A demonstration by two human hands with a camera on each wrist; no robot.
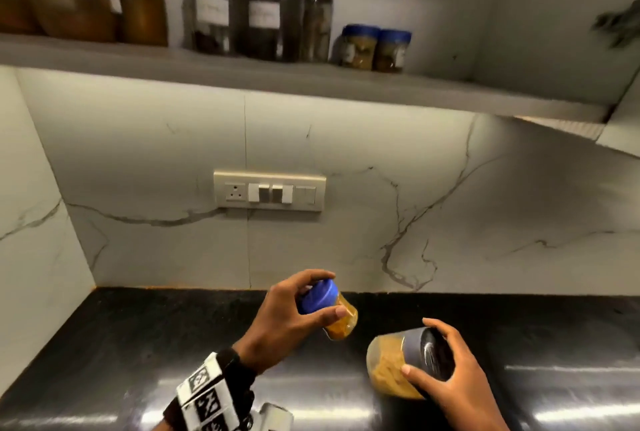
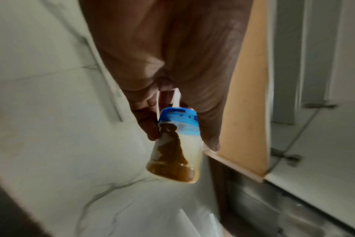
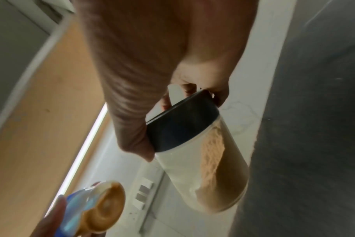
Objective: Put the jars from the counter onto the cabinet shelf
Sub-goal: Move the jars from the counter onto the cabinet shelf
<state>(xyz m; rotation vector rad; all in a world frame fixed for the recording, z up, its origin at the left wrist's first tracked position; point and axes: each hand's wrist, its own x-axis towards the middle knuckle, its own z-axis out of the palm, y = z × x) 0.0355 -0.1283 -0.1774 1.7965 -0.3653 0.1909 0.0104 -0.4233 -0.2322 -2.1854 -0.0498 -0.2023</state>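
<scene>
My left hand (image 1: 298, 312) grips a small blue-lidded jar (image 1: 341, 318) of brown-orange powder by its lid, held tilted above the black counter (image 1: 121, 344). The same small jar (image 2: 174, 149) hangs from my fingers in the left wrist view, and its base (image 3: 105, 206) shows low in the right wrist view. My right hand (image 1: 446, 371) holds a larger jar with a dark lid (image 1: 391, 366), tan powder inside, tilted on its side above the counter. In the right wrist view this large jar (image 3: 203, 163) is gripped around its lid.
The cabinet shelf (image 1: 311, 80) above carries several jars: amber ones at left, steel-lidded jars (image 1: 256, 11) in the middle, two small blue-lidded jars (image 1: 375, 47) to the right. Bare shelf lies right of those. A switch panel (image 1: 270, 191) sits on the marble wall.
</scene>
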